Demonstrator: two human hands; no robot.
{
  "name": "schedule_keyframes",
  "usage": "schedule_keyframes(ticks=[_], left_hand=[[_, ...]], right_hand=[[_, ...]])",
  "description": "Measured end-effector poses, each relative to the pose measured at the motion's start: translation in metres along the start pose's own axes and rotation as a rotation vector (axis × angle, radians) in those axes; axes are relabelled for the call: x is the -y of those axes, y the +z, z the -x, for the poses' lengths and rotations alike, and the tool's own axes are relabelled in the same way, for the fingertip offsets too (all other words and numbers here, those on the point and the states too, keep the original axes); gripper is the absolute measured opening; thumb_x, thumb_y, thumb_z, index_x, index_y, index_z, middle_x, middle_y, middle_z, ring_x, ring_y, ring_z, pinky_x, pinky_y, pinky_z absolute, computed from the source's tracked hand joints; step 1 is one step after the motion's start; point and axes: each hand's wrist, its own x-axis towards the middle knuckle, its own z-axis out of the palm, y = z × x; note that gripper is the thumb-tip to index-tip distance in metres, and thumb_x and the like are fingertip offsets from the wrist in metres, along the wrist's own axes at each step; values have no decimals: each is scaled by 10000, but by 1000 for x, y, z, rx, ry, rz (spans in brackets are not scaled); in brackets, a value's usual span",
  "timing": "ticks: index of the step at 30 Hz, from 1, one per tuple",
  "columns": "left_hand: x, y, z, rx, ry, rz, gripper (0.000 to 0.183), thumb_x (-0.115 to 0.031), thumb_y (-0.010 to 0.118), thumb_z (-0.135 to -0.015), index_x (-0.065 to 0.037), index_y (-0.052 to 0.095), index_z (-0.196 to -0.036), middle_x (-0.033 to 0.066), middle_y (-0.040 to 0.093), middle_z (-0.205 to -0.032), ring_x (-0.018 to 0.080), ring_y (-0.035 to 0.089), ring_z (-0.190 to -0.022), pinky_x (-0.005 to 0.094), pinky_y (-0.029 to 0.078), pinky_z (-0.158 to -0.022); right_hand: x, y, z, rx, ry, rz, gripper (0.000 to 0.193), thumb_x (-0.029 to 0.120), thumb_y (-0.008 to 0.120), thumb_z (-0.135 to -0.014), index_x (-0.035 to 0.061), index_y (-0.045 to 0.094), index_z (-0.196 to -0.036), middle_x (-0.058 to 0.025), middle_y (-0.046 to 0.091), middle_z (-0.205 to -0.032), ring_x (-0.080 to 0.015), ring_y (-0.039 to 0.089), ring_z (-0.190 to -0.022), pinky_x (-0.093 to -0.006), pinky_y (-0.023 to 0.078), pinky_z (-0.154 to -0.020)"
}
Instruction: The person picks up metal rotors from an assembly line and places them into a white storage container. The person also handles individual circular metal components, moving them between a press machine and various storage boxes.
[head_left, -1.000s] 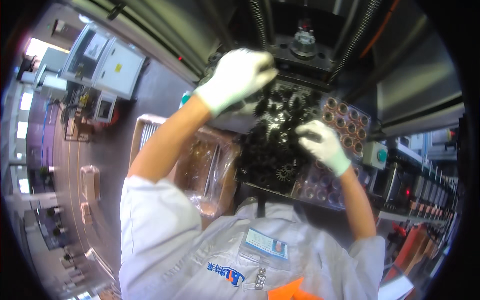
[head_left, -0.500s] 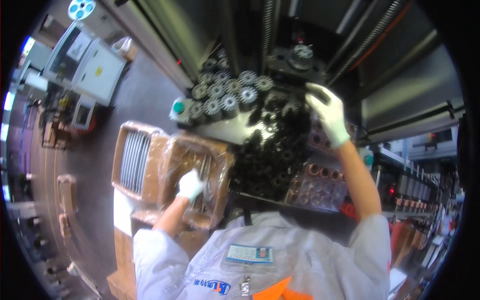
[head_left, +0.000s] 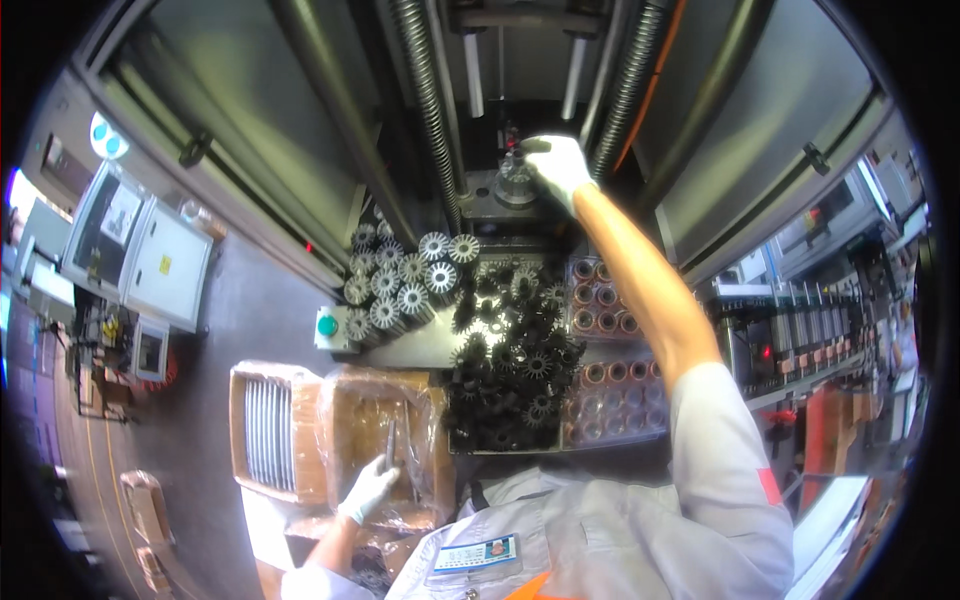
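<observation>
My left hand (head_left: pixel 368 490), in a white glove, is closed around a slim metal rod (head_left: pixel 391 440) that stands up over an open cardboard box (head_left: pixel 349 420) lined with clear plastic. My right hand (head_left: pixel 556 164), also gloved, reaches forward to a round metal fixture (head_left: pixel 515 186) inside the machine. Its fingers are pinched at the fixture's top, next to something small and dark that I cannot make out. Between the hands lies a heap of black toothed pieces (head_left: pixel 537 366). Left of the heap, slotted metal cores (head_left: pixel 411 298) stand in rows.
Clear trays of copper-coloured rings (head_left: pixel 605 376) lie right of the heap. A green button box (head_left: pixel 328 328) sits at the table's left corner. Another carton holds a stack of metal rods (head_left: pixel 268 432). Machine columns and a coiled spring (head_left: pixel 425 100) flank the fixture.
My right hand has moved forward and left to the fixture. The left hand has lifted a rod from the box. My view has shifted toward the machine.
</observation>
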Motion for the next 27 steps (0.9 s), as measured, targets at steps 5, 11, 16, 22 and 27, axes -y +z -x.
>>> schedule_keyframes(ticks=[5,11,16,22,27], left_hand=[[-138,-6,15,-310,47,232,190,-84,616,-937,-87,591,-1125,-45,535,-819,35,455,-620,195,385,-536],[-256,20,-65,-392,368,49,257,-150,681,-936,-35,644,-1163,-49,569,-768,28,480,-625,193,368,-544],[-401,84,-141,-190,632,164,178,-184,659,-961,-31,672,-1051,-58,537,-700,31,435,-545,210,337,-486],[-532,113,-207,-500,1432,-369,383,-331,587,-1005,-64,617,-732,-13,473,-573,106,442,-470,318,367,-457],[-576,125,-243,-293,1077,212,328,-333,643,-981,-135,513,-755,-60,378,-554,52,333,-430,230,273,-399]], right_hand=[[24,-5,23,-76,-317,559,375,94,513,-910,143,696,-1233,-178,671,-1145,-355,670,-1046,-412,533,-934],[19,-13,59,86,-503,850,427,94,454,-956,189,601,-1346,-201,578,-1089,-334,674,-919,-454,542,-815],[33,-23,71,41,-389,662,494,151,474,-951,185,508,-1443,-206,581,-1092,-387,656,-912,-482,542,-813],[24,-112,186,221,-409,536,417,231,506,-955,143,546,-1361,-180,603,-1060,-376,639,-925,-481,536,-820],[-70,-167,291,78,-411,590,347,228,562,-936,157,605,-1274,-129,614,-1002,-345,650,-867,-461,531,-752]])
